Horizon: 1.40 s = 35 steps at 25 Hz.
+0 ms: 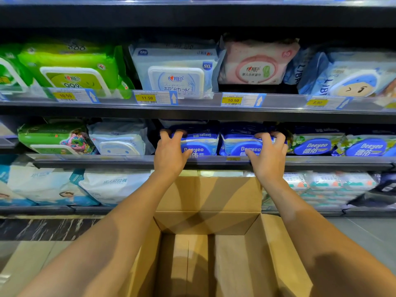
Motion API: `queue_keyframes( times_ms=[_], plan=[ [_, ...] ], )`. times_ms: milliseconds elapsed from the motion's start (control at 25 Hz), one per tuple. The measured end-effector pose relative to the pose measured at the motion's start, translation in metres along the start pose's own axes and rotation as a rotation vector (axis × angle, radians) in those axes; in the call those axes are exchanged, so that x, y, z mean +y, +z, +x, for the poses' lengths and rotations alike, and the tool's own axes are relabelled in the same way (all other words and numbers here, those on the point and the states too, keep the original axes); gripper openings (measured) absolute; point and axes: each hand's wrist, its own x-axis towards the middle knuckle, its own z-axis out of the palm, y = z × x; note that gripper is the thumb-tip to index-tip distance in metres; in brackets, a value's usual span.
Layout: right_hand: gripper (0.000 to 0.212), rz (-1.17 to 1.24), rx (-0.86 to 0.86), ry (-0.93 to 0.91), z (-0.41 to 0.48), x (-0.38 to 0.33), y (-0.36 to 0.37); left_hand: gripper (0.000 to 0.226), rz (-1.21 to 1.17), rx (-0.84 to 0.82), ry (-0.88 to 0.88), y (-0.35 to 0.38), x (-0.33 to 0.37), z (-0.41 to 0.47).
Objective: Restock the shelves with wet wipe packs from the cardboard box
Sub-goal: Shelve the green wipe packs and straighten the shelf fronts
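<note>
Two blue Deeyeo wet wipe packs stand side by side on the middle shelf [128,160]. My left hand [171,152] grips the left blue pack [201,144] at its left end, fingers curled over the top. My right hand [267,156] grips the right blue pack [237,142] at its right end. Below my arms an open cardboard box [210,198] sits on the floor, and its visible inside shows only bare cardboard.
More Deeyeo packs [317,144] fill the shelf to the right, and white and green packs [120,138] lie to the left. The shelf above holds green, blue and pink wipe packs behind price tags [232,100]. The bottom shelf carries diaper bags [111,187].
</note>
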Motion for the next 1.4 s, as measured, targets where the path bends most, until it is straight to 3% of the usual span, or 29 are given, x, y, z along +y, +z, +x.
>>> queue_keyframes(
  times_ms=[680,960,1160,1400],
  plan=[
    [0.051,-0.088,-0.013,-0.027,0.002,-0.003,0.007,0.062,0.045,-0.011,0.044,0.008,-0.004,0.005],
    [0.070,-0.265,-0.101,-0.079,-0.013,-0.009,-0.007,0.068,0.155,0.001,0.158,-0.018,-0.022,-0.010],
    [0.079,-0.360,-0.137,-0.281,-0.047,-0.053,-0.010,0.071,0.298,0.059,0.228,-0.050,-0.055,-0.033],
    [0.078,-0.360,-0.268,-0.514,-0.090,-0.134,0.016,0.073,0.362,0.101,0.166,-0.094,-0.123,-0.048]
  ],
)
